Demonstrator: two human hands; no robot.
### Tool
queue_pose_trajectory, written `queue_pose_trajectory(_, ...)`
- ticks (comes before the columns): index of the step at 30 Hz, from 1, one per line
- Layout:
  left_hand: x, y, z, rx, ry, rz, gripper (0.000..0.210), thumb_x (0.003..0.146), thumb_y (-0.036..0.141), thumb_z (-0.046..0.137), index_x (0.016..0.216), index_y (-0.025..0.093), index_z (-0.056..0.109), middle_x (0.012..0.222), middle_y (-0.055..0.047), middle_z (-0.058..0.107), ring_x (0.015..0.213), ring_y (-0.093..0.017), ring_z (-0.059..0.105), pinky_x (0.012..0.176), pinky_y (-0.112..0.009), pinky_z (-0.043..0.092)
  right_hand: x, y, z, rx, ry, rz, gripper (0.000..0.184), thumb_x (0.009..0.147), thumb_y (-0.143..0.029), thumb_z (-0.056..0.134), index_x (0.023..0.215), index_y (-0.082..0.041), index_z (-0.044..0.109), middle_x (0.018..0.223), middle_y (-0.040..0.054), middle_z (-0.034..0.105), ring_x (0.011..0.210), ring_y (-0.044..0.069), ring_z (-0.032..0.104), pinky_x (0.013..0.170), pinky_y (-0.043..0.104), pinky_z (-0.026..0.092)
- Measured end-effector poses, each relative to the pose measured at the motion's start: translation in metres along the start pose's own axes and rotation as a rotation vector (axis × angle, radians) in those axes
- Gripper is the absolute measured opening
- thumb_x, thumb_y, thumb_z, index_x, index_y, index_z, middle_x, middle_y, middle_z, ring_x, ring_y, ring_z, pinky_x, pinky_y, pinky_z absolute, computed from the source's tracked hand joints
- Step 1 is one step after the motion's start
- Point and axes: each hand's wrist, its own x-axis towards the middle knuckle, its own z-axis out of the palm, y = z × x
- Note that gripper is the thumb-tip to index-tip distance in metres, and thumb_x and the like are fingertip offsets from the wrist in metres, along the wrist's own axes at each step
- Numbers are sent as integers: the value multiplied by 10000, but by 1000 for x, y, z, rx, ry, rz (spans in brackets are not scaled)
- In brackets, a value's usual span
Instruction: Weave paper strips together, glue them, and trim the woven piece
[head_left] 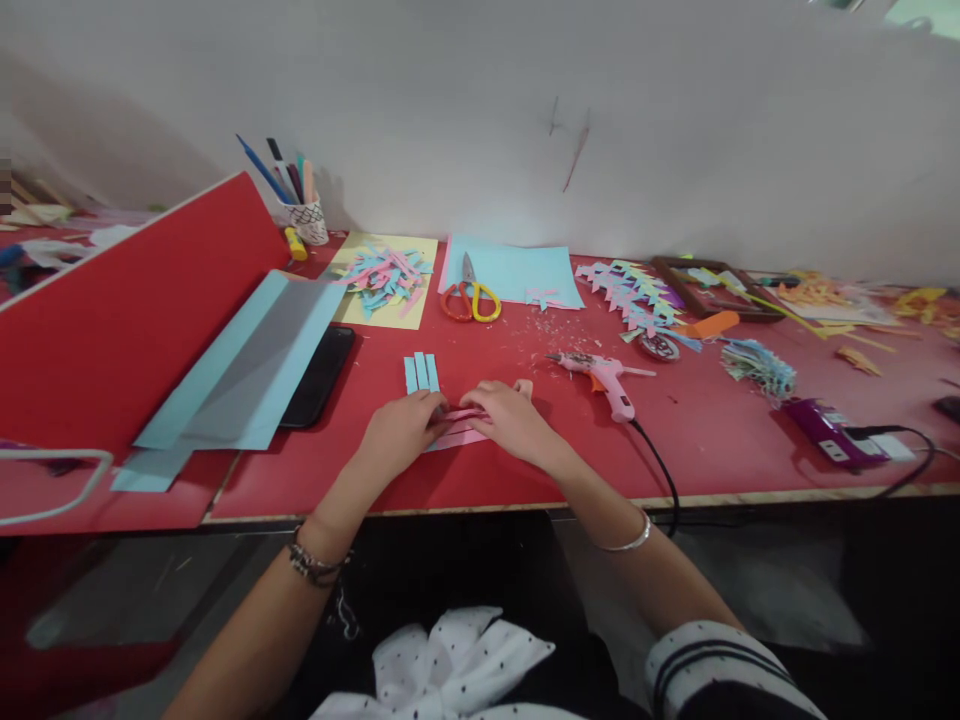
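Observation:
My left hand [405, 428] and my right hand [514, 420] meet over the red table near its front edge. Between them lie pink paper strips [459, 433], and the fingers of both hands are closed on these strips. Just beyond my left hand, light blue paper strips [421, 372] stick out side by side. The fingers partly hide where the pink and blue strips meet. A pink glue gun [600, 375] lies to the right of my right hand, with its black cord running over the table edge.
Scissors [470, 295] lie at the back by blue sheets [517, 265]. Cut paper bits [384, 278] are heaped on a yellow sheet. Left are a phone [319, 380], blue paper [240, 370] and a pen cup [309, 222]. Folded paper chains [630, 295] and a purple socket box [832, 435] lie right.

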Motion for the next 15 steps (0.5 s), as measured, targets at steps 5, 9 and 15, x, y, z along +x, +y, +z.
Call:
queue_pose_trajectory(5,0,-1,2,31,16,-22,162,818,303,480,893,190,569,840,-28,648,697,-154,597,498,-216,323,5,0,-2,-73,47,-23,189,820,-148,437,780,-178,619,873,45,616,895,194,523,802,378,174)
queue_pose_trajectory(9,-1,-1,3,82,21,-26,194,833,293,441,925,183,571,862,-43,652,713,-169,605,497,-224,318,7,1,-5,-3,106,-38,184,804,-173,451,907,-201,601,930,51,632,910,200,535,848,405,177)
queue_pose_trajectory(15,-4,4,2,160,54,-46,262,863,264,354,890,156,592,823,-72,654,702,-186,611,511,-240,342,-12,18,-22,142,454,131,221,809,-250,441,997,-206,550,886,47,626,807,181,555,842,394,269)
